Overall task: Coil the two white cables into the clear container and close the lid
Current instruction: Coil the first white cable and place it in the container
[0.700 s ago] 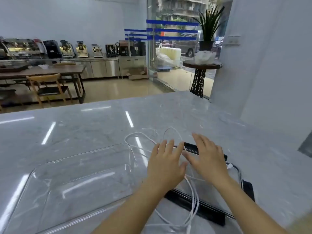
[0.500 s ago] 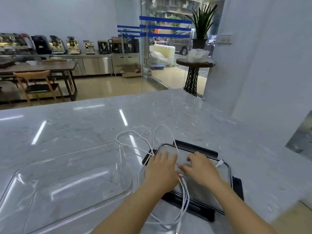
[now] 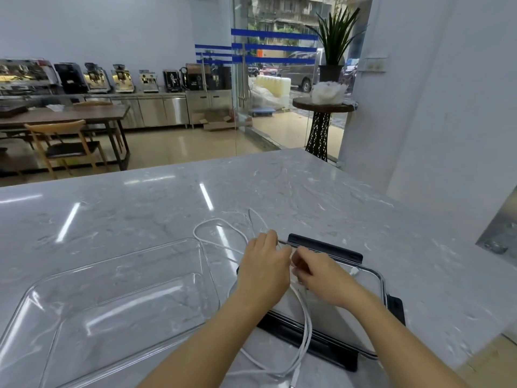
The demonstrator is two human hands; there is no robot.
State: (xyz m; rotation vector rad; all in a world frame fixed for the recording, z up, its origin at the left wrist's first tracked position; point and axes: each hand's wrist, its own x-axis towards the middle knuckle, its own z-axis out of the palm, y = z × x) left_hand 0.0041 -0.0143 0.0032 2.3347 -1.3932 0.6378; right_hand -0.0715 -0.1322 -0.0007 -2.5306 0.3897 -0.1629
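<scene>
Two white cables (image 3: 303, 326) lie tangled over a clear lid with black clips (image 3: 372, 278) on the marble counter; loops (image 3: 215, 224) spread onto the counter behind, and a white plug (image 3: 354, 271) rests on the lid. The clear container (image 3: 117, 289) sits to the left, with nothing inside. My left hand (image 3: 264, 268) and my right hand (image 3: 319, 271) are side by side over the lid's far half, fingers curled and pinching the cable strands between them.
The marble counter (image 3: 279, 186) ends at a white wall on the right and drops off at the far edge. A black stand with a plant (image 3: 324, 107), a wooden table and chair (image 3: 64, 135) are beyond it.
Both hands went from flat and spread above the lid to lowered and curled, fingers closing on the cable strands. The view has shifted slightly.
</scene>
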